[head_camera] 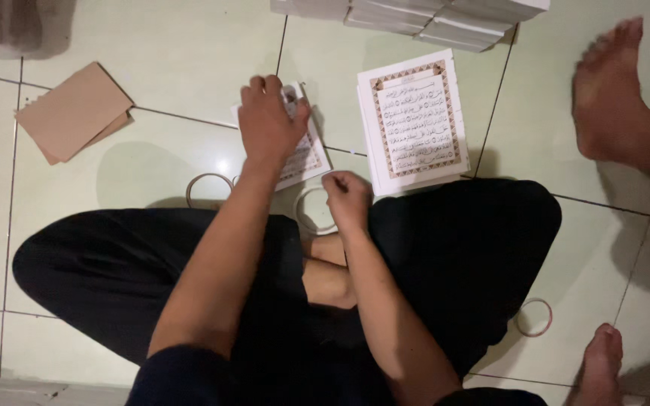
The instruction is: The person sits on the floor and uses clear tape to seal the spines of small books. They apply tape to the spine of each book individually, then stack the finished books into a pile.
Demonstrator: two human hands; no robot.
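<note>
I sit cross-legged on a pale tiled floor. My left hand presses flat on a small stack of printed pages with a decorated border. Just below that stack's near corner, my right hand is closed, fingers pinched together over a roll of clear tape; whether it grips anything is unclear. A second stack of bordered printed pages lies to the right, untouched.
Brown cardboard sheets lie at the left. Bundled white page stacks sit at the top. Two more tape rolls rest on the floor. Another person's bare feet are at the right.
</note>
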